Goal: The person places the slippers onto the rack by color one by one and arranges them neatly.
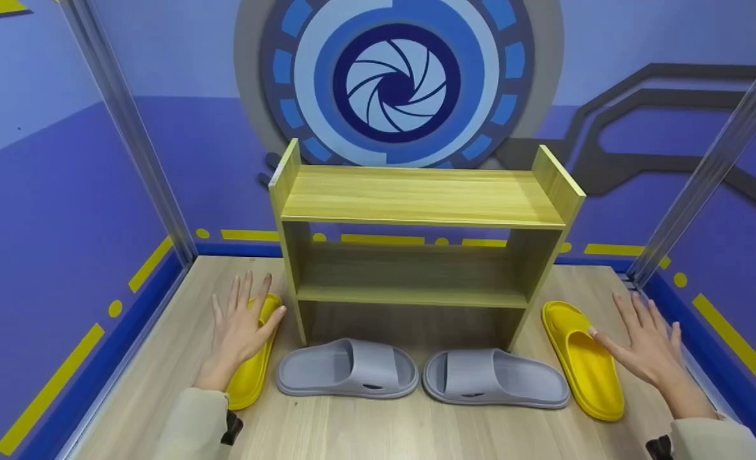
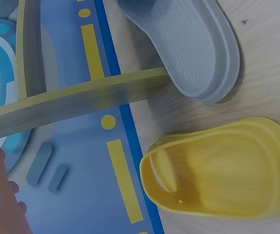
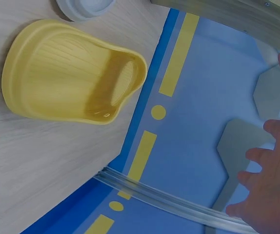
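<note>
My left hand (image 1: 242,329) hovers with spread fingers over the left yellow slipper (image 1: 250,377), hiding part of it in the head view. In the left wrist view that yellow slipper (image 2: 228,170) shows whole, apart from the hand. On the other side, my right hand (image 1: 649,348) is spread beside the right yellow slipper (image 1: 588,367), its thumb overlapping the slipper's edge in the head view. The right wrist view shows this slipper (image 3: 62,73) apart from the fingers. Two grey slippers, a left one (image 1: 317,370) and a right one (image 1: 531,380), lie sideways between the yellow ones.
A wooden shelf rack (image 1: 416,198) stands behind the grey slippers, with a top board and a middle board (image 1: 409,281). Blue printed walls (image 1: 32,255) and metal posts (image 1: 135,134) enclose the wooden floor (image 1: 352,428) at the back and sides.
</note>
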{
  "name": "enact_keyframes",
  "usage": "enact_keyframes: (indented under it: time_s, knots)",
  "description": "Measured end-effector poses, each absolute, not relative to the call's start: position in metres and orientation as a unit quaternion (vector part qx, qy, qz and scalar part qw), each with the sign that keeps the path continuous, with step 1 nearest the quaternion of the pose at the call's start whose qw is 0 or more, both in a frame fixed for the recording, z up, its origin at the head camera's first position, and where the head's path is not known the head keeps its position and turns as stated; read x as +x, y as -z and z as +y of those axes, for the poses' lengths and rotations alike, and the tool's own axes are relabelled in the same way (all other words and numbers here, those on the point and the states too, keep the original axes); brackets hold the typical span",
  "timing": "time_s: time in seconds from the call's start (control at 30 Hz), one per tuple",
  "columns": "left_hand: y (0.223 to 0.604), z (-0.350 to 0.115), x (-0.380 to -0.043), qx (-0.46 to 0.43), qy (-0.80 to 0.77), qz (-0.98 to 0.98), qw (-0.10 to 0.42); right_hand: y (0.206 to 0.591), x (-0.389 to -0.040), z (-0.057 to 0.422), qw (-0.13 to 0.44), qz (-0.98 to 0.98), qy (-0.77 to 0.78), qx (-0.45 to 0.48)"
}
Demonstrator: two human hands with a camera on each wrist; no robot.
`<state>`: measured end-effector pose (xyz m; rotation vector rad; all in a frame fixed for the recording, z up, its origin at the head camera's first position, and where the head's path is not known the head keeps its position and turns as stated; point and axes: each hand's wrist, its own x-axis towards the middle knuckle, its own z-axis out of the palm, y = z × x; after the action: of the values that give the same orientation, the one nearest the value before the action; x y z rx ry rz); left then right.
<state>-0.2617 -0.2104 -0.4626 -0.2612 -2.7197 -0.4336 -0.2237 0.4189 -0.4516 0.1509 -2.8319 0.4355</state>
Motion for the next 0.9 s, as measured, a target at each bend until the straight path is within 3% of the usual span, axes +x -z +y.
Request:
enact_keyframes:
  time_s: [0.43, 0.67, 0.9]
  knots:
    - [0.457, -0.206, -0.264, -0.096, 0.282, -0.932, 0.208, 0.457, -0.226, 0.417, 0.131, -0.964, -0.223, 0.059]
    - [0.448, -0.2, -0.266, -0.08, 0.482, -0.856, 0.167, 0.458, -0.227, 0.411, 0.109, -0.938, -0.323, 0.065]
    - [0.441, -0.193, -0.268, -0.067, 0.545, -0.821, 0.156, 0.466, -0.226, 0.402, 0.069, -0.922, -0.375, 0.064]
